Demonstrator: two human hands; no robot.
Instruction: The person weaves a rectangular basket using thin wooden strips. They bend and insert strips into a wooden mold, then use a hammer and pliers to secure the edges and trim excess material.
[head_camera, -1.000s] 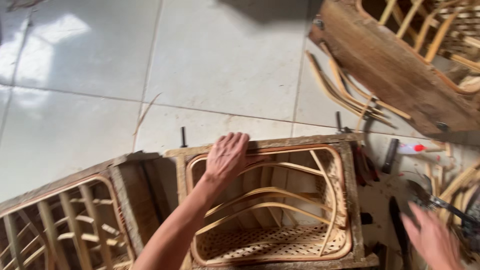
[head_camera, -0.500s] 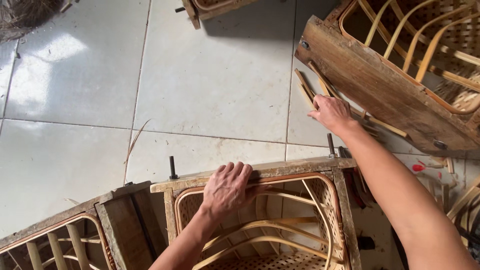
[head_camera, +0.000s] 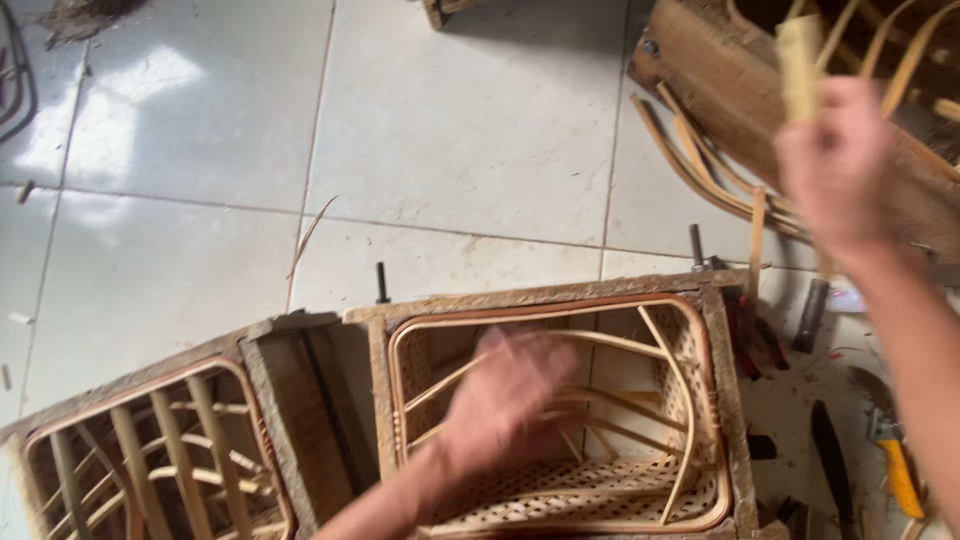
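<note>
Hands at a wooden basket mould (head_camera: 560, 300) on the tiled floor (head_camera: 460, 130)
Right hand (head_camera: 835, 165) grips a cane strip (head_camera: 800, 65), lifted clear; left hand (head_camera: 510, 395), blurred, spread loosely over the woven basket (head_camera: 600, 490) inside, holding nothing I can tell

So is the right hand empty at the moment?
No, the right hand is raised with its fingers closed around a pale cane strip that sticks up above it.

Pale tiled floor (head_camera: 470, 130) carries two wooden frames (head_camera: 560, 300) (head_camera: 150, 400), loose cane strips (head_camera: 700, 170) and hand tools (head_camera: 830, 470).
</note>
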